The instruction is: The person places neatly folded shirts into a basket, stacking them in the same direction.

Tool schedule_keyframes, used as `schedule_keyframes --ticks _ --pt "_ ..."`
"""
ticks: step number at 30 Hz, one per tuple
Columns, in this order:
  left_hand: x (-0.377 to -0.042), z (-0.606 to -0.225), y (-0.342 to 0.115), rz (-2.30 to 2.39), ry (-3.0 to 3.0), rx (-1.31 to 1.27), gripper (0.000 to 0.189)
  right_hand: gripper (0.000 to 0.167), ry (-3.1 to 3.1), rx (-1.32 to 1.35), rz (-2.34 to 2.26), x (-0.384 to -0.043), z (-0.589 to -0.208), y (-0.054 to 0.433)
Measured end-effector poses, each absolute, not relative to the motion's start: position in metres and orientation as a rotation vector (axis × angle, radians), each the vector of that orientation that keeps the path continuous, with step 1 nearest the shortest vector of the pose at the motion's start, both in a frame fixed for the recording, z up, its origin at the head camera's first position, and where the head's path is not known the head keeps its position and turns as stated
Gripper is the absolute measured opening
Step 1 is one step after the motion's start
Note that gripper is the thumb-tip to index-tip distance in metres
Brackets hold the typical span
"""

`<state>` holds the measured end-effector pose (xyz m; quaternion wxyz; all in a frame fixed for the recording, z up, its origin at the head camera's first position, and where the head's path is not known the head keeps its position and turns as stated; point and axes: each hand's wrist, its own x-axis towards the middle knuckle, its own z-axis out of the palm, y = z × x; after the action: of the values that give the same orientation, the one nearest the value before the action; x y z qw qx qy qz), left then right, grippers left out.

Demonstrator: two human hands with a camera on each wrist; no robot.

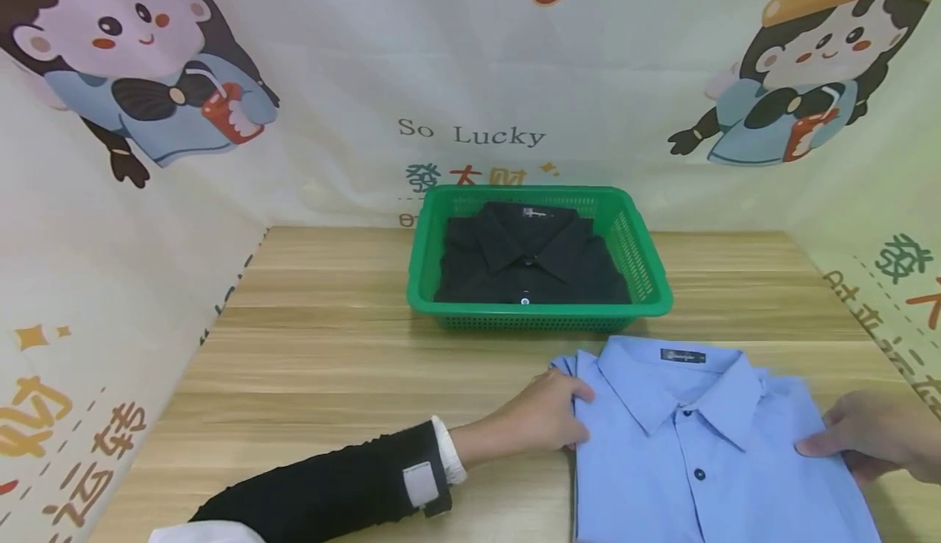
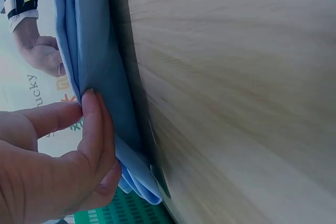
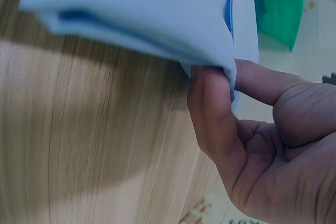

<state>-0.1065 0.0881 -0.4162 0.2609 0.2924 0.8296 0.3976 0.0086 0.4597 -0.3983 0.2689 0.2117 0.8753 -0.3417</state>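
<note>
Blue shirt (image 1: 735, 453), folded: being held at both sides over the tabletop (image 1: 331, 347), on the person's side of the basket and toward the right; whether its middle is touching the wood, cannot tell. The head view alone is showing the collar (image 1: 639, 388), neck label (image 1: 683, 356) and dark buttons (image 1: 699, 474); the wrist views are showing stacked folds along the edges, and the right one a raised edge casting a shadow. Collar end pointing away from the person, toward the basket; long axis running from person to basket, leaning slightly left; lower end passing out of the head view.

Left hand (image 1: 540, 414): fingers pinching the shirt's left edge. Right hand (image 1: 875, 433): fingers pinching the right edge.

Green basket (image 1: 540, 310): standing beyond the shirt, holding a folded black shirt (image 1: 470, 273), collar end also pointing away.

Printed cloth (image 1: 331, 118): hanging behind.
</note>
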Motion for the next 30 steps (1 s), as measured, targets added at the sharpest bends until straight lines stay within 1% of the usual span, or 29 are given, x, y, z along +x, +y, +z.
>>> schedule_keyframes --ticks 3,8,13,19,25,30 --pt "-0.109 -0.418 0.073 1.045 2.287 0.781 0.048 0.027 2.380 0.493 -0.969 0.007 -0.398 0.448" --pt "-0.110 -0.418 0.045 1.048 2.304 0.734 0.046 0.028 2.366 0.315 -1.059 0.005 -0.399 0.430" --pt "-0.110 -0.414 0.015 1.045 2.337 0.717 0.047 0.025 2.343 0.202 -1.113 -0.001 -0.396 0.406" --pt "-0.108 -0.412 -0.016 1.062 2.351 0.731 0.048 0.022 2.350 0.172 -1.139 -0.010 -0.395 0.378" --pt "-0.107 -0.410 -0.042 1.114 2.341 0.730 0.050 0.023 2.369 0.170 -1.147 -0.019 -0.398 0.354" --pt "-0.107 -0.410 -0.065 1.118 2.350 0.661 0.048 0.026 2.364 0.133 -1.185 -0.028 -0.402 0.335"
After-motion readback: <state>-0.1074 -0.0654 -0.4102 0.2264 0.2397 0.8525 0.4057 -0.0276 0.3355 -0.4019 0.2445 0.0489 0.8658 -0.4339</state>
